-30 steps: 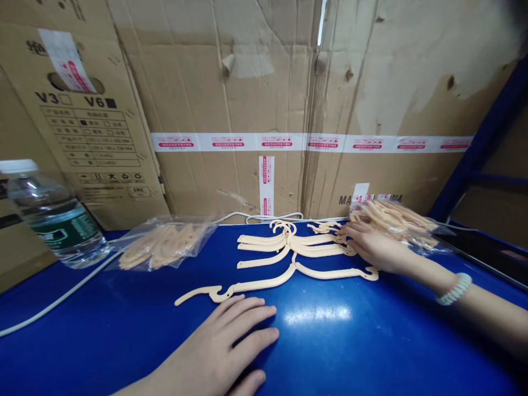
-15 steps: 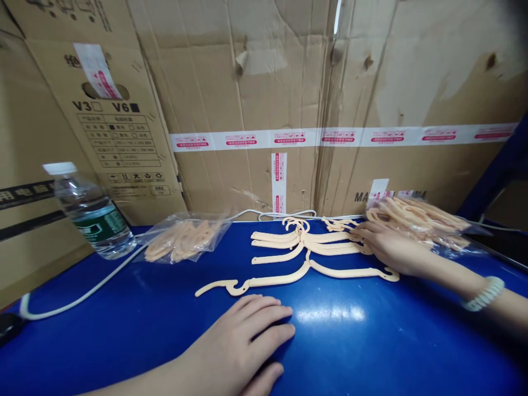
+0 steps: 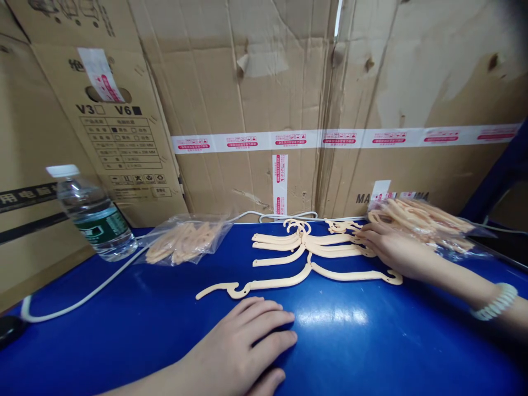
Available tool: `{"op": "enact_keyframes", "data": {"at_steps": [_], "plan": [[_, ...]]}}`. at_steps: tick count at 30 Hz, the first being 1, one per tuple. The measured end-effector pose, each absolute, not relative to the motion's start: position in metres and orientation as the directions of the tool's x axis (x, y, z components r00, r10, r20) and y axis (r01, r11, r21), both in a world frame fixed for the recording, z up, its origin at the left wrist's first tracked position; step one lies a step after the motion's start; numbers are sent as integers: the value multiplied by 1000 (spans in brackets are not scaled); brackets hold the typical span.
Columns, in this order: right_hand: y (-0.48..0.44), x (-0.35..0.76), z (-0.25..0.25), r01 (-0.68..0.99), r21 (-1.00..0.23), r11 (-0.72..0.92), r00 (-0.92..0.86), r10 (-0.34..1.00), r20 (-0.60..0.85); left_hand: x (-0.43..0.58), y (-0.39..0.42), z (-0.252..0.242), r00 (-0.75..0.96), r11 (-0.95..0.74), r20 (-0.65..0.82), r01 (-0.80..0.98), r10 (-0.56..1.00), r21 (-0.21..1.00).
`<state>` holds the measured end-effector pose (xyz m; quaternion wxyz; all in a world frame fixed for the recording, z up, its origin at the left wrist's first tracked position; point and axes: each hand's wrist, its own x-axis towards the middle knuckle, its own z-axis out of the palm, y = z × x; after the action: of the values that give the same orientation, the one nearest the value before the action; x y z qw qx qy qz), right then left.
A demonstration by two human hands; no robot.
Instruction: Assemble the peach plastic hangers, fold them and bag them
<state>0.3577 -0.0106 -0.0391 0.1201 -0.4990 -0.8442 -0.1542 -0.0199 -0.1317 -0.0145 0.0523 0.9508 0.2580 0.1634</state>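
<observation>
Several cream plastic hangers (image 3: 307, 246) lie in a loose pile on the blue table (image 3: 124, 341), and one long hanger (image 3: 289, 280) lies nearest me. My left hand (image 3: 243, 346) rests flat on the table just in front of that hanger, fingers spread, holding nothing. My right hand (image 3: 391, 250) lies over the right ends of the piled hangers, fingers stretched out and touching them. A pale bead bracelet (image 3: 495, 302) circles my right wrist.
Clear bags of more hangers lie at the left (image 3: 185, 239) and at the right (image 3: 424, 223). A water bottle (image 3: 93, 212) stands at the far left. A white cable (image 3: 82, 297) runs along the table. Cardboard boxes (image 3: 264, 99) wall off the back.
The view has shifted to the left, bringing the bottle further into view. Both hands stay nearly where they were.
</observation>
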Motion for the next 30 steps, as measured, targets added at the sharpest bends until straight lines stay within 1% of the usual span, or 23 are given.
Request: {"op": "enact_keyframes", "data": {"at_steps": [3,4,5,7,9,10,11,12,13,14,15,16,17,18,19,21,23,26,28,30], "plan": [[-9,358,-39,876,76,477,-466,795,388,-21,-127,-27,816,-876,318,449,482,176],[-9,359,-38,870,54,490,-467,786,406,-22,-124,-34,813,-884,347,433,467,175],[-8,360,-38,861,36,508,-473,773,423,-23,-122,-42,805,-908,421,382,418,171],[-8,361,-34,832,28,554,-506,737,448,-24,-118,-54,786,-912,462,358,410,202],[-10,360,-29,807,65,586,-542,694,474,-24,-117,-56,776,-907,474,316,416,278],[-12,357,-25,800,94,593,-556,673,488,-24,-117,-53,762,-885,468,302,447,355],[-16,354,-21,793,121,597,-567,650,506,-23,-118,-48,735,-833,446,295,511,469],[-21,348,-18,783,141,605,-578,626,524,-22,-119,-42,695,-735,393,289,602,614],[-27,341,-15,766,152,624,-593,597,540,-21,-119,-36,633,-568,297,278,715,775],[-34,332,-13,741,151,654,-611,564,556,-19,-119,-30,579,-348,162,227,800,910],[-42,322,-11,706,145,693,-633,527,567,-18,-118,-26,551,-126,35,127,834,984],[-50,311,-10,653,138,744,-668,481,568,-17,-116,-23,528,73,-76,25,846,997],[-59,299,-10,604,130,787,-705,449,549,-16,-114,-21,521,215,-153,-60,840,975],[-67,289,-9,539,141,830,-753,400,523,-16,-111,-20,517,300,-197,-123,833,946],[-75,279,-9,468,160,869,-801,341,491,-16,-109,-21,514,343,-223,-150,829,927],[-87,265,-9,396,173,902,-853,292,432,-17,-106,-23,520,355,-239,-134,820,925],[-93,258,-10,385,173,907,-869,293,399,-18,-104,-24,527,353,-255,-94,811,931],[-92,261,-11,411,160,898,-850,314,422,-20,-105,-23,488,398,-309,-88,816,913],[-85,268,-13,468,118,876,-804,366,469,-22,-106,-21,439,403,-321,-105,839,909],[-74,280,-16,561,42,826,-728,469,500,-25,-106,-19,402,365,-291,-121,868,923]]}}
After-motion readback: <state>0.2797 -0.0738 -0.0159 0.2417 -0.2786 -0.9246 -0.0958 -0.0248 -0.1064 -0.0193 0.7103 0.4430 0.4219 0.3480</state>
